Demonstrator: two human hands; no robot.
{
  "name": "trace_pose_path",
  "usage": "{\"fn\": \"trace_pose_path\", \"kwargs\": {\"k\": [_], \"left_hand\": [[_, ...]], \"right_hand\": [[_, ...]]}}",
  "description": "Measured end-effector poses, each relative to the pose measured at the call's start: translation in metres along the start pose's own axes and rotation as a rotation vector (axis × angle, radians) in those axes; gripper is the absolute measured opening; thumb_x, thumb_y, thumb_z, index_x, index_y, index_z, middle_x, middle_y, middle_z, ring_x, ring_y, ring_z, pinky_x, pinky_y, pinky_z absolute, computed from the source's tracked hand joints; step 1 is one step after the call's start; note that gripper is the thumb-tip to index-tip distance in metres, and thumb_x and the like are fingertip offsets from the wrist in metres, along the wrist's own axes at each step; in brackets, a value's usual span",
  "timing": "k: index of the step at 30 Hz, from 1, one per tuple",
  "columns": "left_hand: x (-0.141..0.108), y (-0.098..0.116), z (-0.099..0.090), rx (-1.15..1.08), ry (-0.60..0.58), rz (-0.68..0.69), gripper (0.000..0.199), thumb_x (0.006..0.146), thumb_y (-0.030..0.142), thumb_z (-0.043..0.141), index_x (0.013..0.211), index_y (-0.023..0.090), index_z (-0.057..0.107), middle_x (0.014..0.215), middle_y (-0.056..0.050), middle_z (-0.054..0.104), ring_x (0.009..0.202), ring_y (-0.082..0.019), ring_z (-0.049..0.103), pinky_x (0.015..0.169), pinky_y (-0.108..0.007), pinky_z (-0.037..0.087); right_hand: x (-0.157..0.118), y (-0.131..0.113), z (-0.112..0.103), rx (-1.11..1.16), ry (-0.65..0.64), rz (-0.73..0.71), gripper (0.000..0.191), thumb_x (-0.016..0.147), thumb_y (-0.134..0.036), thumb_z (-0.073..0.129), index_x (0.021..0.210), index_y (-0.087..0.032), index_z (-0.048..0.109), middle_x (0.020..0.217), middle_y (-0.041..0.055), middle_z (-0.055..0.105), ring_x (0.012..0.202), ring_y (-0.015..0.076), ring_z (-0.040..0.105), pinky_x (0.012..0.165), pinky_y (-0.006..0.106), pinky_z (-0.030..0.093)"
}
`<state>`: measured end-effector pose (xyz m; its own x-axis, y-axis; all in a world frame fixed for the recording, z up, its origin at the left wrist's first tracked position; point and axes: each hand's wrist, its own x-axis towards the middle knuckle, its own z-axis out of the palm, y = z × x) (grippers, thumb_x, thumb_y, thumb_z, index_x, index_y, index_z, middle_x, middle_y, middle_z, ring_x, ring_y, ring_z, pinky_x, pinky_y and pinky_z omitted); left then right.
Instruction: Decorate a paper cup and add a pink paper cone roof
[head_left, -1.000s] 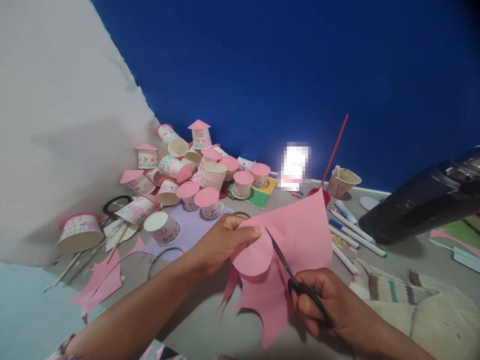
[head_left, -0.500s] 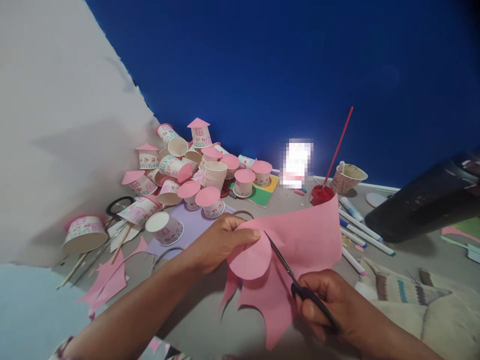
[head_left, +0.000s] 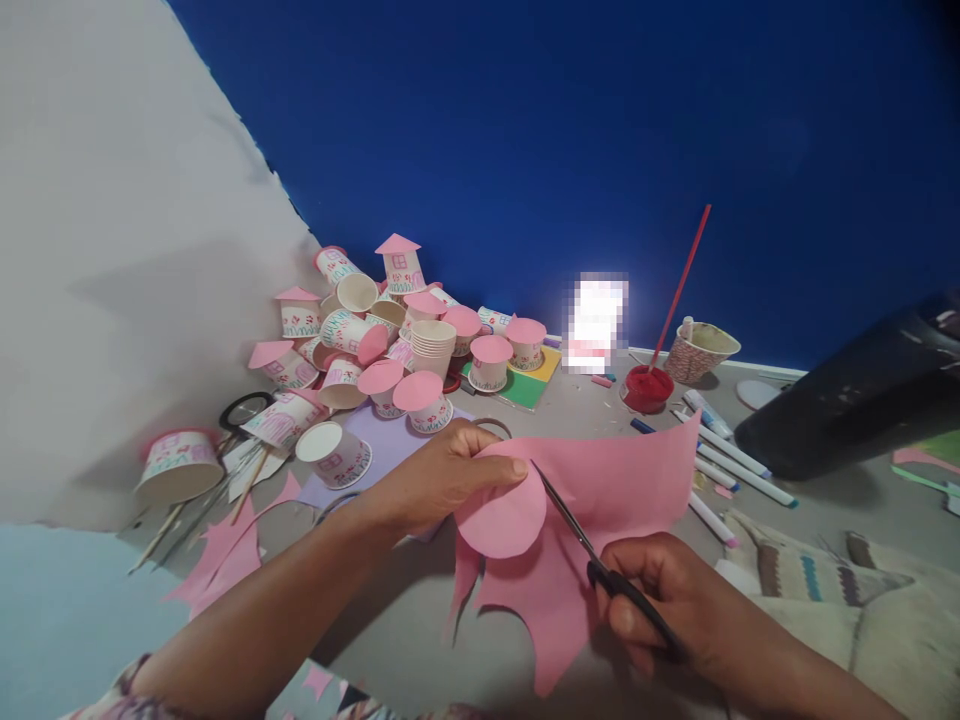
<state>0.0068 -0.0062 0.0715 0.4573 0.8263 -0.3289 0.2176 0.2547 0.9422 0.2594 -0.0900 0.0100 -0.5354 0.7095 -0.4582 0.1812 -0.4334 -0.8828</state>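
My left hand (head_left: 442, 475) pinches a round piece of pink paper (head_left: 502, 515) at its upper edge, thumb on top. Behind and to the right of the circle spreads a larger pink sheet (head_left: 615, 480) with curved, pointed cut edges hanging down. In my right hand (head_left: 652, 600) are black-handled scissors (head_left: 574, 525), fingers wrapped round the handles. The blades point up and left, and their tips touch the pink paper just right of my left thumb. Part of the larger sheet lies behind the scissors and my right hand.
Paper cups (head_left: 334, 455) with drawn windows, many with pink paper tops, are piled at left. A red paint pot (head_left: 646, 390), markers (head_left: 739, 465), a patterned cup (head_left: 697, 355), a black cylinder (head_left: 847, 410) and cloth (head_left: 885, 620) are at right. Pink scraps (head_left: 225, 560) lie lower left.
The right end of the large pink sheet has dropped slightly and moved right, uncovering more of the red pot. My right hand and the scissors have shifted slightly right.
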Motion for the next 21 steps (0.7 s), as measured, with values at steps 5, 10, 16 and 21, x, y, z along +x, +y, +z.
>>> {"fn": "trace_pose_path", "kwargs": {"k": [5, 10, 16, 21], "left_hand": [[0.001, 0.009, 0.000, 0.034, -0.023, 0.035, 0.047, 0.076, 0.046, 0.076, 0.048, 0.018, 0.050, 0.054, 0.002, 0.042, 0.051, -0.009, 0.034, 0.046, -0.026, 0.023], [0.001, 0.012, -0.002, 0.123, -0.077, 0.052, 0.040, 0.079, 0.042, 0.072, 0.052, 0.019, 0.054, 0.054, 0.001, 0.046, 0.052, -0.011, 0.041, 0.046, -0.024, 0.028], [0.003, 0.017, -0.004, 0.175, -0.142, 0.043, 0.042, 0.079, 0.044, 0.071, 0.050, 0.019, 0.053, 0.053, 0.002, 0.046, 0.051, -0.011, 0.042, 0.045, -0.024, 0.029], [0.006, 0.020, -0.006, 0.146, -0.158, 0.030, 0.042, 0.077, 0.043, 0.075, 0.051, 0.018, 0.053, 0.053, 0.003, 0.044, 0.051, -0.010, 0.039, 0.047, -0.024, 0.026]], "right_hand": [[0.000, 0.002, -0.002, 0.011, -0.023, -0.033, 0.065, 0.073, -0.081, 0.073, 0.068, -0.019, 0.056, 0.051, -0.0024, 0.054, 0.047, 0.0080, 0.035, 0.047, 0.024, 0.021], [-0.001, 0.000, -0.004, 0.003, -0.062, -0.044, 0.066, 0.071, -0.083, 0.073, 0.069, -0.019, 0.056, 0.053, -0.0006, 0.056, 0.049, 0.0093, 0.038, 0.048, 0.024, 0.022], [-0.001, -0.002, -0.005, 0.014, -0.072, -0.044, 0.066, 0.071, -0.083, 0.073, 0.070, -0.019, 0.056, 0.055, 0.0000, 0.058, 0.049, 0.0089, 0.039, 0.049, 0.024, 0.023], [0.001, 0.001, -0.006, 0.078, -0.072, -0.050, 0.062, 0.072, -0.078, 0.076, 0.069, -0.020, 0.054, 0.052, -0.0024, 0.055, 0.046, 0.0074, 0.036, 0.046, 0.022, 0.021]]}}
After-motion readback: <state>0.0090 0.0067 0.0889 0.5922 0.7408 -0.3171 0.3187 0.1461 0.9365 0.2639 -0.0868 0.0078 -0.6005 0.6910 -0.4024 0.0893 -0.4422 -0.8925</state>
